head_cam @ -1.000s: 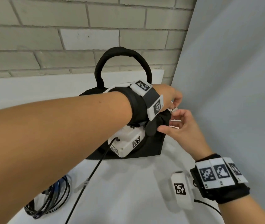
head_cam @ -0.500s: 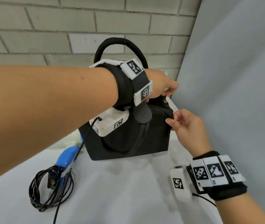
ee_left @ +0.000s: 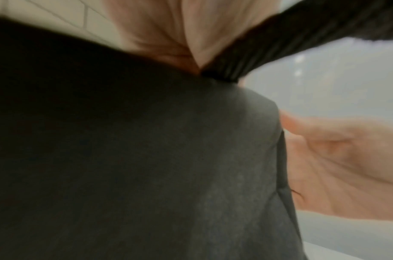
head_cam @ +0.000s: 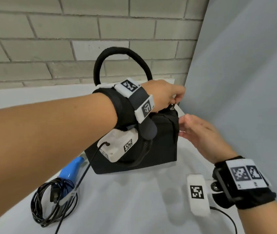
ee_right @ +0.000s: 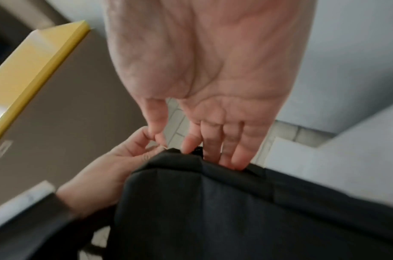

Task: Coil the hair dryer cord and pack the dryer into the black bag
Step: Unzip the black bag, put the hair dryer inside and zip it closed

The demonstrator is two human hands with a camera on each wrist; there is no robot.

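The black bag (head_cam: 159,141) stands upright on the white table (head_cam: 134,200), its looped handle (head_cam: 122,51) raised. My left hand (head_cam: 176,97) reaches over the top and pinches the zipper pull (head_cam: 174,105) at the bag's right end; the pinching left hand (ee_right: 155,146) shows in the right wrist view too. My right hand (head_cam: 183,125) lies with fairly straight fingers (ee_right: 209,149) against that right end of the bag (ee_right: 235,211). The blue hair dryer (head_cam: 71,169) lies left of the bag with its black cord (head_cam: 50,205) coiled in front of it.
A brick wall (head_cam: 66,39) runs close behind the table. A grey panel (head_cam: 244,81) closes off the right side next to the bag. The thin cable (head_cam: 83,174) from my left wrist camera hangs over the dryer and the coiled cord.
My right hand has let go of its pinch on the bag's corner and now lies flat against the end. The left hand still pinches the zipper pull at the right end.
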